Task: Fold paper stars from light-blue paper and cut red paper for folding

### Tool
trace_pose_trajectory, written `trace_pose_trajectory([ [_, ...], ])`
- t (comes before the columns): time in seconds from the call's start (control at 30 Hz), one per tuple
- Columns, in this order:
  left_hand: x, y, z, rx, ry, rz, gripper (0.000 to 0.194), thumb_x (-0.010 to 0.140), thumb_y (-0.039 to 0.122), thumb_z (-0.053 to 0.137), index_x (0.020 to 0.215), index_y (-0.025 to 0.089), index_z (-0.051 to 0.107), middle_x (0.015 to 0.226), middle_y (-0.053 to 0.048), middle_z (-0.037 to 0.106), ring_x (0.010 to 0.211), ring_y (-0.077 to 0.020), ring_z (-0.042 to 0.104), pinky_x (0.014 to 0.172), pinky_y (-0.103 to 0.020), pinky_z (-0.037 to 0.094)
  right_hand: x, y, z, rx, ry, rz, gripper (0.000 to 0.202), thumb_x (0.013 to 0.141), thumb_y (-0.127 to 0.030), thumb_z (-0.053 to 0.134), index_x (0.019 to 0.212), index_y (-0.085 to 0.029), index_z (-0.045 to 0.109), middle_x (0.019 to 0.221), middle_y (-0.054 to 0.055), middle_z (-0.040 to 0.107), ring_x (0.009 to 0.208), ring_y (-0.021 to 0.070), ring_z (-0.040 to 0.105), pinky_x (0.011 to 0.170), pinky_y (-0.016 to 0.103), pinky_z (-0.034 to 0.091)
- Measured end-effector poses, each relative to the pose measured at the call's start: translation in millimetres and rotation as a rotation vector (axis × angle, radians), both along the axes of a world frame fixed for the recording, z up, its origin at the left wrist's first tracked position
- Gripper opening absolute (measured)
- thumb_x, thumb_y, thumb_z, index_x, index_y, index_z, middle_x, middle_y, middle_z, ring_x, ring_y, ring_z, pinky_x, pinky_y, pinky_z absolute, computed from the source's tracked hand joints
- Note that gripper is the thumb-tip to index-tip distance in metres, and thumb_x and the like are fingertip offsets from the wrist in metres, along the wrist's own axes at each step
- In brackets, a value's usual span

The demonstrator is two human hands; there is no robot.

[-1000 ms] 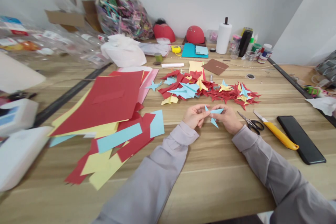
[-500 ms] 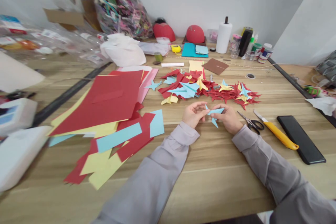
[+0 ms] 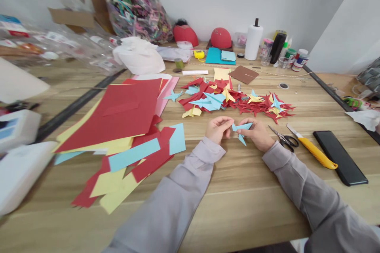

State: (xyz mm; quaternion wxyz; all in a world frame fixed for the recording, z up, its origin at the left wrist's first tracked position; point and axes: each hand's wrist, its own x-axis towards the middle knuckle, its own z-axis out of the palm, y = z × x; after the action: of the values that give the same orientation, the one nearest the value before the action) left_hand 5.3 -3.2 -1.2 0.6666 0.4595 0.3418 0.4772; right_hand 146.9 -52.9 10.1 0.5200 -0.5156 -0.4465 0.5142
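Note:
A light-blue folded paper [image 3: 241, 139] with pointed arms is held up between my two hands, just above the table. My right hand [image 3: 259, 134] pinches its right arm between thumb and fingers. At its upper left tip, my left hand [image 3: 218, 128] is closed in a pinch on the paper's edge. Beyond the hands lies a heap of folded paper pieces [image 3: 204, 101], mostly red with some blue and yellow. Black-handled scissors [image 3: 287, 140] and a yellow utility knife [image 3: 316, 151] rest to the right of my right hand.
Red and yellow paper sheets [image 3: 118, 114] are stacked at left, with cut strips [image 3: 135, 155] in front. A black phone [image 3: 340, 158] lies at far right. Along the wall stand a white bottle-like roll [image 3: 253, 42], small bottles [image 3: 299, 60] and a stuffed plastic bag [image 3: 139, 16].
My left thumb and fingers have shifted up and left, from the folded paper's middle to its tip, baring more of it. My right hand stays nearly still.

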Motion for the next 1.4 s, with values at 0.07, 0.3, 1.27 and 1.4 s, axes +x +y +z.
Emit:
trace_pose_trajectory([
  [0.07,0,0,0.5,-0.006,-0.012,0.004,0.03,0.055,0.038,0.077,0.066,0.015,0.062,0.044,0.005,0.056,0.027,-0.0053,0.039,0.03,-0.02,0.03,0,-1,-0.6,0.006,-0.016,0.027,0.027,0.052,-0.026,0.079,0.072,-0.018,0.062,0.057,-0.004,0.061,0.049,0.0104,0.053,0.049,0.023,0.041],
  [0.3,1,-2,2.1,-0.004,-0.018,0.1,0.031,0.059,0.04,0.075,0.07,0.014,0.062,0.043,0.005,0.053,0.028,-0.0056,0.04,0.029,-0.019,0.029,4,3,-6.2,-0.002,0.099,-0.032,0.031,0.05,-0.029,0.081,0.072,-0.018,0.062,0.058,-0.003,0.062,0.048,0.0097,0.053,0.047,0.022,0.04],
  [1.27,-7,0,5.0,-0.075,-0.001,-0.23,0.043,0.05,0.034,0.082,0.082,0.013,0.065,0.055,0.002,0.063,0.032,-0.0088,0.051,0.032,-0.019,0.034,12,4,-8.4,-0.004,0.21,0.104,0.03,0.054,-0.028,0.082,0.073,-0.018,0.062,0.057,-0.005,0.062,0.049,0.0093,0.054,0.049,0.021,0.039],
  [1.4,-4,-3,3.1,-0.021,0.023,-0.22,0.044,0.052,0.034,0.082,0.087,0.013,0.067,0.057,0.001,0.064,0.044,-0.0112,0.059,0.039,-0.02,0.045,8,3,-5.4,0.017,0.183,0.172,0.031,0.054,-0.028,0.083,0.074,-0.018,0.061,0.06,-0.004,0.064,0.054,0.0106,0.057,0.052,0.022,0.041],
])
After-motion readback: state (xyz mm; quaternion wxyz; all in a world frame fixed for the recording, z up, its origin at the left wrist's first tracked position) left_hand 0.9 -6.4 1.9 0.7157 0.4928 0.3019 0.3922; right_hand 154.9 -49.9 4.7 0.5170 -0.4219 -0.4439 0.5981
